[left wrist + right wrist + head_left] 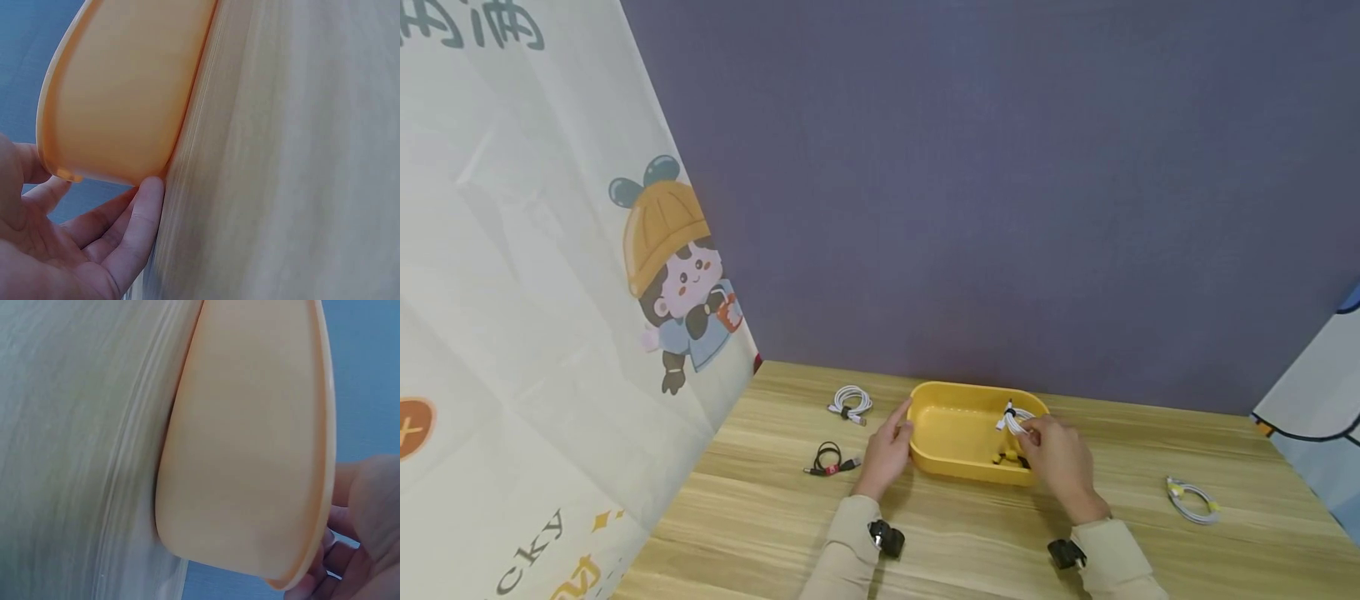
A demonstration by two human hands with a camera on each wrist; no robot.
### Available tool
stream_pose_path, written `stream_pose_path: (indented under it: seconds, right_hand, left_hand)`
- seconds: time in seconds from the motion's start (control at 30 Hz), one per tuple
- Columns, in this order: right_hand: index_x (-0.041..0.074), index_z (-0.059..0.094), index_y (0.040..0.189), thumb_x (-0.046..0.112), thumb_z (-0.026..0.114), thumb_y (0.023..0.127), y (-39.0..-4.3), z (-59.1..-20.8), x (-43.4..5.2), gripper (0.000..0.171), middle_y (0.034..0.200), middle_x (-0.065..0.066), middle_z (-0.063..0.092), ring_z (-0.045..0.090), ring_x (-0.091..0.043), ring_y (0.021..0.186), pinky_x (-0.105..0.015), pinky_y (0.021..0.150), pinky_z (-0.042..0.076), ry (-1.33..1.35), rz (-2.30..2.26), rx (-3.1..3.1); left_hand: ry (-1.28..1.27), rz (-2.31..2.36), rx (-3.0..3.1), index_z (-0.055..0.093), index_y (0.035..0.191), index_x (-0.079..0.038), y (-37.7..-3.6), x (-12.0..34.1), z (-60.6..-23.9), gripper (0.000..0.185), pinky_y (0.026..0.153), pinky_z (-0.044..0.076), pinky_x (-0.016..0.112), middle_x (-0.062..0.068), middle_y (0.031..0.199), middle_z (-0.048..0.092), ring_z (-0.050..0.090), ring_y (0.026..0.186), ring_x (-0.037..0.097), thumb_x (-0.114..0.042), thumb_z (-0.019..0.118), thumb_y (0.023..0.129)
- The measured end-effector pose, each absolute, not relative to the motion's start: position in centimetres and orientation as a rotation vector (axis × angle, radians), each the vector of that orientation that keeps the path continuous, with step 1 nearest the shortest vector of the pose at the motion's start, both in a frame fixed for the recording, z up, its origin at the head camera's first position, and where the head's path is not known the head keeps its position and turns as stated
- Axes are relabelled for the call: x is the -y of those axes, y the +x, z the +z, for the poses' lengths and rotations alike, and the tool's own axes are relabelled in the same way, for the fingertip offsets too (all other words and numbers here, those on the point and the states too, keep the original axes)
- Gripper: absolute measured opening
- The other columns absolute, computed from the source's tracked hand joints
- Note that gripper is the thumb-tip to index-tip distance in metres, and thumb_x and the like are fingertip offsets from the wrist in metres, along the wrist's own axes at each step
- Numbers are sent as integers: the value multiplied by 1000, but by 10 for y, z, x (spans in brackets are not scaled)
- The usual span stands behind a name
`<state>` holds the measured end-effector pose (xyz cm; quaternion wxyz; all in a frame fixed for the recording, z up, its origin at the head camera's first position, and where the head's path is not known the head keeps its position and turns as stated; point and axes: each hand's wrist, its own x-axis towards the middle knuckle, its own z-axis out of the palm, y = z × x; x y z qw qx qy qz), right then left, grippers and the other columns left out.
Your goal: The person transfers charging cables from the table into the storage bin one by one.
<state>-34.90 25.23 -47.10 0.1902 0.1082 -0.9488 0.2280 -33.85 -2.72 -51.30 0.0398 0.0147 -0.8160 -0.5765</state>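
A yellow plastic box (955,472) stands on the wooden table. At its left end my left hand (886,454) touches the rim and outer wall, its fingers (142,209) fairly straight in the left wrist view. Over the right end, my right hand (1062,458) pinches a coiled white cable (1017,422) with a black tie, inside the box's outline. Below that coil a black cable with yellow parts (1011,457) lies in the box. The right wrist view has the box wall (244,444) covering most of what the right fingers hold.
Left of the box lie a coiled white cable (852,403) with a black tie and a black cable (829,460) with a red tie. Far to the right is a light grey cable (1195,502) with yellow ties. A dark partition (1000,208) stands behind the table.
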Motion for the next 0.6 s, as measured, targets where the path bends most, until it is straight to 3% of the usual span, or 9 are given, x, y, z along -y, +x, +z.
stream_pose_path:
  seconds: [0.3, 0.6]
  right_hand:
    - [4, 79, 92, 12, 81, 84, -350, -474, -248, 11, 70, -1, 56, 49, -20, 65, -34, 57, 38, 331, 596, 2622]
    - [9, 74, 77, 13, 83, 82, -351, -474, -243, 10, 66, 0, 53, 53, -25, 69, -45, 65, 42, 356, 535, 2601]
  left_hand:
    - [36, -1770, 2496, 44, 156, -33, -338, 30, -512, 46, 66, 54, 27, 16, 109, 72, 66, 74, 18, -29, 45, 110]
    - [44, -1777, 2495, 44, 156, -33, -337, 31, -510, 46, 66, 53, 27, 17, 113, 72, 66, 73, 16, -28, 46, 110]
